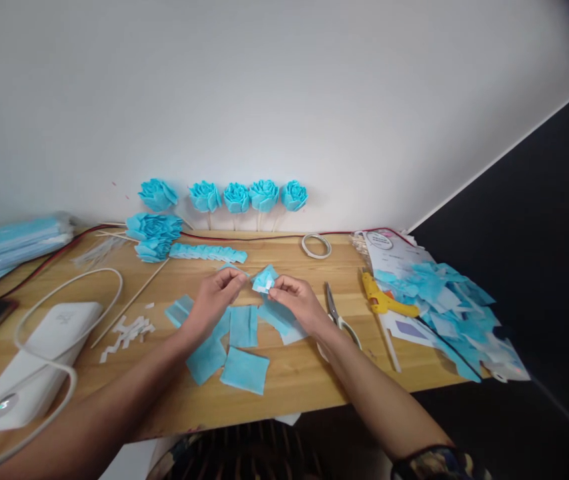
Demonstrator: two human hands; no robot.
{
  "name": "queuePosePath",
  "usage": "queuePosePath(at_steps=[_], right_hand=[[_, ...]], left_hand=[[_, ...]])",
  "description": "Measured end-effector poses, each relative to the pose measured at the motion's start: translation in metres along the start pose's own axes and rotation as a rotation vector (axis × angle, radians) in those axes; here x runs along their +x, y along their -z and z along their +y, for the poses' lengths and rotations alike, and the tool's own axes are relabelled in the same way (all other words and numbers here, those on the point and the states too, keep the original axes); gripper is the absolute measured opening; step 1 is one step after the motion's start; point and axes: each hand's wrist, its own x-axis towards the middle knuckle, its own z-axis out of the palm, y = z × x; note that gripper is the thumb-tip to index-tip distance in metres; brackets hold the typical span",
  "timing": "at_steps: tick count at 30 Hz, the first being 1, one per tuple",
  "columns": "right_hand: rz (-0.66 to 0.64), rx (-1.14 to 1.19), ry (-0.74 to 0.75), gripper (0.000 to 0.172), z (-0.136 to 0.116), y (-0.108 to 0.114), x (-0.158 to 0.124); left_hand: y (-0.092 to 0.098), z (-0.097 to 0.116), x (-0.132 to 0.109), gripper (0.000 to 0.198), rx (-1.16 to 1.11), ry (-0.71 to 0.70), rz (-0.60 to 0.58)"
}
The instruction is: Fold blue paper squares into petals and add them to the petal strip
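My right hand (297, 301) pinches a small folded blue petal piece (264, 277) with a white patch on it, held above the table. To its left, the thumb and fingertips of my left hand (218, 293) are pressed together; whatever may be between them is too small to make out. Beneath both hands lie several loose blue fabric squares (245, 371), partly covered by my wrists. Just behind, a row of overlapping folded blue petals (208, 253) lies flat. Scissors (335, 311) rest beside my right wrist.
Finished blue flowers (264, 195) on sticks lean along the wall. At right are a tape roll (316, 246), a yellow glue gun (382, 299) and heaped blue scraps (444, 300). White strips (127, 333), a thin stick and a white power bank (39, 363) with its cable lie left.
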Motion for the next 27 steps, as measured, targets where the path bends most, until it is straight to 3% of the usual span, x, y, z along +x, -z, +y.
queuePosePath(at_steps=[3, 7, 11, 22, 27], right_hand=[[-0.006, 0.026, -0.007, 0.025, -0.002, -0.002, 0.0], [-0.025, -0.012, 0.012, 0.023, -0.001, -0.006, -0.001], [-0.006, -0.08, 0.062, 0.019, -0.001, -0.008, -0.002], [-0.035, -0.09, 0.071, 0.015, -0.003, -0.008, -0.003], [-0.033, -0.096, 0.081, 0.02, -0.002, -0.009, -0.002]], left_hand=[[-0.001, 0.006, -0.007, 0.023, 0.189, -0.151, 0.025], [-0.002, 0.01, -0.014, 0.019, 0.455, -0.367, -0.026], [-0.001, 0.007, -0.013, 0.017, 0.628, -0.494, -0.059], [0.002, 0.001, -0.009, 0.02, 0.791, -0.544, -0.086], [0.001, 0.003, -0.011, 0.019, 0.728, -0.517, -0.1]])
